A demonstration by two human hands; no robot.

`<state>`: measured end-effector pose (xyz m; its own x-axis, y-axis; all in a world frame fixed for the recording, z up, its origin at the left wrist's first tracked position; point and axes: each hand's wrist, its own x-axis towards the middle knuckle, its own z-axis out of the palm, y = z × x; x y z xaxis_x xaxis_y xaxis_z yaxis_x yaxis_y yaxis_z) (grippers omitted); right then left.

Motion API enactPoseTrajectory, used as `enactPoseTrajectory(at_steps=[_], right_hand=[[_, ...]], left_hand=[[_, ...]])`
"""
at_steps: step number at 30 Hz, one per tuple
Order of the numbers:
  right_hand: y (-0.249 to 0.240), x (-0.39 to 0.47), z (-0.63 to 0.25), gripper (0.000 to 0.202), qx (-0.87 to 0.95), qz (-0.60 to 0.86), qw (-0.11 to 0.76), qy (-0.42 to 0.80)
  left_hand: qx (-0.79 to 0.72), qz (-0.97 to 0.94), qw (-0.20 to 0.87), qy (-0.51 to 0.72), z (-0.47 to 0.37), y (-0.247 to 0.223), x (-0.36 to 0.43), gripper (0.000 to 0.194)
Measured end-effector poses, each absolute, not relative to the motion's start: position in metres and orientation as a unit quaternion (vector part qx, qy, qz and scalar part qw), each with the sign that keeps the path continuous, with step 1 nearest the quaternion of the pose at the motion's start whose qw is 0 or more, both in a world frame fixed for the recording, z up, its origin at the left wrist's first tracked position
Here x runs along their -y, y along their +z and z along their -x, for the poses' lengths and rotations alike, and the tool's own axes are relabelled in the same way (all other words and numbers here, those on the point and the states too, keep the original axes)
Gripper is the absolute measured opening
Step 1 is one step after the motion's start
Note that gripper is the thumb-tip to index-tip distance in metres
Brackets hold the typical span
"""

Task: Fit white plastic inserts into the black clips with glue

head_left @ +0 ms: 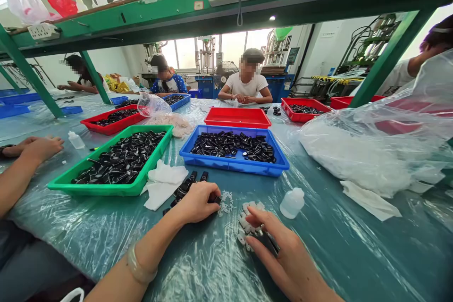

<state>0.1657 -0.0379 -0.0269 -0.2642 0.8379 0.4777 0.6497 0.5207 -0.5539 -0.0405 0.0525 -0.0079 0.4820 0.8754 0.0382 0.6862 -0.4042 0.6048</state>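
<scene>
The step in hand looks like working with small parts, one hand on a dark piece and the other at a pile of pale ones. The left hand (200, 202) has its fingers closed on a black part (215, 199), with tiny translucent bits (226, 203) at its 3 o'clock and more black parts (184, 189) at its 10 o'clock. The right hand (285, 250) has thumb and forefinger parted over white pieces (247, 222) at its 10 o'clock; whether they touch one, or whether the hand holds the dark sliver below, I cannot tell. A squeeze bottle (292, 203) stands on the worktop (329, 226) at its 12 o'clock. Straight ahead, toward 12, sits a blue tray (235, 168). The next move seems to call for a light, precise pinch.
</scene>
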Motion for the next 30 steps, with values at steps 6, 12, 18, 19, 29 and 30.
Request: enactPoseTrajectory(at_steps=[6,12,18,19,29,30], right_hand=[[-0.026,0.039,-0.166,0.037,0.770,0.480,0.391,0.154],[-0.023,0.041,-0.164,0.048,0.720,0.504,0.416,0.233],[-0.017,0.041,-0.159,0.051,0.674,0.482,0.451,0.331],[-0.016,0.041,-0.159,0.049,0.675,0.486,0.445,0.333],[-0.011,0.040,-0.162,0.040,0.687,0.488,0.455,0.287],[-0.011,0.041,-0.162,0.040,0.691,0.487,0.459,0.274]], left_hand=[[-0.491,-0.775,0.299,0.263,0.036,-0.005,-0.050,0.019],[-0.436,-0.598,0.527,0.417,0.012,0.001,-0.030,0.035],[-0.403,-0.574,0.601,0.383,-0.006,0.001,-0.012,0.039],[-0.401,-0.573,0.607,0.377,-0.006,0.001,-0.011,0.038],[-0.365,-0.532,0.666,0.375,0.000,0.011,-0.009,0.028],[-0.364,-0.524,0.674,0.374,0.000,0.011,-0.009,0.029]])
